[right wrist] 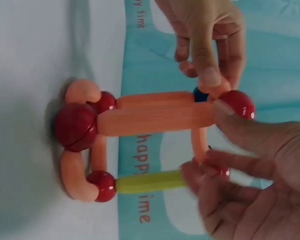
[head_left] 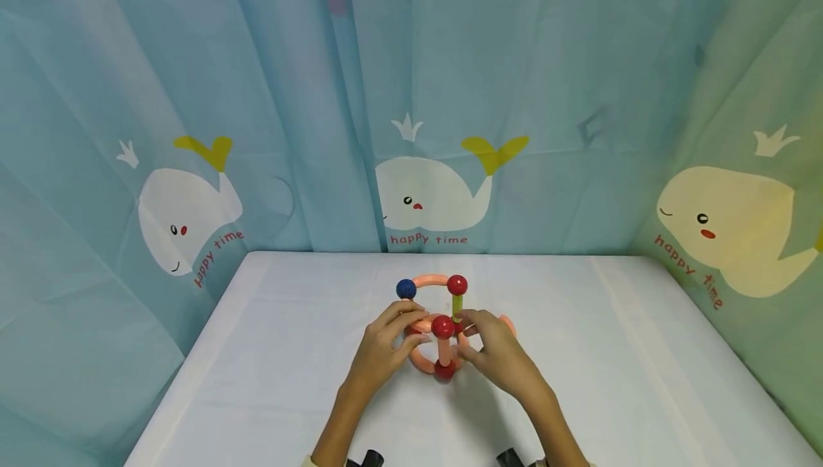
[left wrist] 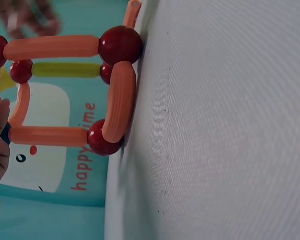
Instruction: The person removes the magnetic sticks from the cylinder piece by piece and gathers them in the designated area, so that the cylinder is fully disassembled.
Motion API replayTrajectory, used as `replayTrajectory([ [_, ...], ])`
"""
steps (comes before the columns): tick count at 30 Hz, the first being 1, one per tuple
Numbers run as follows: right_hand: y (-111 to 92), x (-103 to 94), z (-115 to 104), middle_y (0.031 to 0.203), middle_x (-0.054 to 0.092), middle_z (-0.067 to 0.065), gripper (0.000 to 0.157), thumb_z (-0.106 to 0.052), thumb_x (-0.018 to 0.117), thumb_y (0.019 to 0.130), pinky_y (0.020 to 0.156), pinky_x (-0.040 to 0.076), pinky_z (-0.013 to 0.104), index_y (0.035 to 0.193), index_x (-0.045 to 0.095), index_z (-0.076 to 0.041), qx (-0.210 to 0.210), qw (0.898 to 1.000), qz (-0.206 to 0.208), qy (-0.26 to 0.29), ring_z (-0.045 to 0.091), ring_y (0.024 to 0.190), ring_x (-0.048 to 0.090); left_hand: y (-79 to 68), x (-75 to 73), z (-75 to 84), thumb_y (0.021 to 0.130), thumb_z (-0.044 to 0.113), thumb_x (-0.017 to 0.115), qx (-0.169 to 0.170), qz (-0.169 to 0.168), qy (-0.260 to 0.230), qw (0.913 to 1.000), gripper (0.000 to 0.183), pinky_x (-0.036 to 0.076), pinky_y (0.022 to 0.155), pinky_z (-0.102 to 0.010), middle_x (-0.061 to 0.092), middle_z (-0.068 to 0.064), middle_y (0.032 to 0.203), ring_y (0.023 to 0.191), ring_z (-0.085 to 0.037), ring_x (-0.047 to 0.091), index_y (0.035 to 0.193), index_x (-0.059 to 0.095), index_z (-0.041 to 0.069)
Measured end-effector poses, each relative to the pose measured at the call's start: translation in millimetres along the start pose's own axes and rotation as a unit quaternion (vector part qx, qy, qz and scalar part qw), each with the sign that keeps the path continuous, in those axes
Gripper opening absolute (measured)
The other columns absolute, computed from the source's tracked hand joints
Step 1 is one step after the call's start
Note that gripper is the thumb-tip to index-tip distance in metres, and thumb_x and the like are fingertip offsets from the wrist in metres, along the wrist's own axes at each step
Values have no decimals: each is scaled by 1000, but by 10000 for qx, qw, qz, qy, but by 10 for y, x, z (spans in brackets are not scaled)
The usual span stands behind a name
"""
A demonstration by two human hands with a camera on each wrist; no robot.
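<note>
A box-like frame of magnetic rods and balls stands on the table. Its top front corner is a red ball over an upright orange rod. My left hand pinches the curved orange rod at the top, between thumb and fingers. Close at the frame's right side is my right hand, fingers loosely bent and blurred, its thumb overlapping the upright rod in the right wrist view. Behind stand a blue ball, another red ball and a yellow-green upright rod.
A loose orange curved piece lies on the white table, partly hidden behind the right hand. A blue curtain with printed whales hangs behind the table and along both sides.
</note>
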State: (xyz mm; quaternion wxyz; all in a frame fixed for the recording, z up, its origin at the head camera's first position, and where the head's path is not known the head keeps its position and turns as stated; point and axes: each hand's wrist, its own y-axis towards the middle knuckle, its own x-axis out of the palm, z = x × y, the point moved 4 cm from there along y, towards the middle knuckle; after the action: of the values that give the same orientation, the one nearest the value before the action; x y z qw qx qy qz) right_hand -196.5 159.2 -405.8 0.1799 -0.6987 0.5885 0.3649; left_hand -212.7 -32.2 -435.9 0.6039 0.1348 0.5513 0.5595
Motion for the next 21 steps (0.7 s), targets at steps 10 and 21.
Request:
replayTrajectory([
  [10,13,39,-194,99,63,-2,40,-13,81,79,61,51,21,116,66,-12,-1316,9894,601,83,15,77,58,1,19,5,84,19,75,54,48,-18,10000,28,50,83,-12,62,-2,111,95,-10,63,109,70,8],
  [21,4,37,-204,94,65,-2,39,-8,84,74,57,51,21,109,68,-11,-1265,9885,822,79,11,79,60,-13,39,-1,87,20,71,64,54,-166,9998,24,50,80,-11,61,-1,109,91,-9,62,109,71,11],
])
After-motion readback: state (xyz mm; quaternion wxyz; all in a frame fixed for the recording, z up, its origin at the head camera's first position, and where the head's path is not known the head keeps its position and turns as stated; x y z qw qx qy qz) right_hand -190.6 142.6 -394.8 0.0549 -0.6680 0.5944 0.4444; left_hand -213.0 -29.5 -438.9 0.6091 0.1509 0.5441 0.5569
